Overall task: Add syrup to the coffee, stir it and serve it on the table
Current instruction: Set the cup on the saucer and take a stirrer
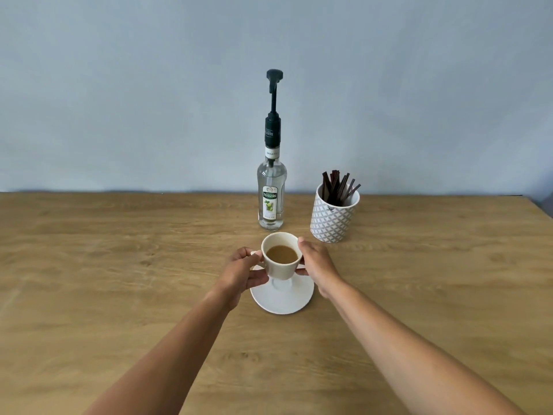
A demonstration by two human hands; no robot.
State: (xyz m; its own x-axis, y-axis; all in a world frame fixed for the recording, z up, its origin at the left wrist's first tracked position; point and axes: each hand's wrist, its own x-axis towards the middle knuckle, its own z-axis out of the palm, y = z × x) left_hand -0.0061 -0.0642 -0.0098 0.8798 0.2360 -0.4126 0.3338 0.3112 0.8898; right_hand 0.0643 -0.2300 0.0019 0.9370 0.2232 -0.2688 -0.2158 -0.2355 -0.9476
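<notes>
A white cup [280, 269] holding light brown coffee [281, 254] is held above a white saucer [282, 298] in the middle of the wooden table. My left hand [244, 269] pinches the cup's handle on its left side. My right hand [315, 263] wraps the cup's right side, thumb at the rim. The cup's foot looks slightly raised over the saucer. Just behind the cup stands a clear syrup bottle [271, 202] with a tall dark pump [274, 94] whose spout points left.
A patterned white-and-grey pot [332, 220] with several dark stir sticks [338, 187] stands right of the bottle, close behind my right hand. The wooden table [119, 265] stretches wide on both sides and ends at a pale blue wall.
</notes>
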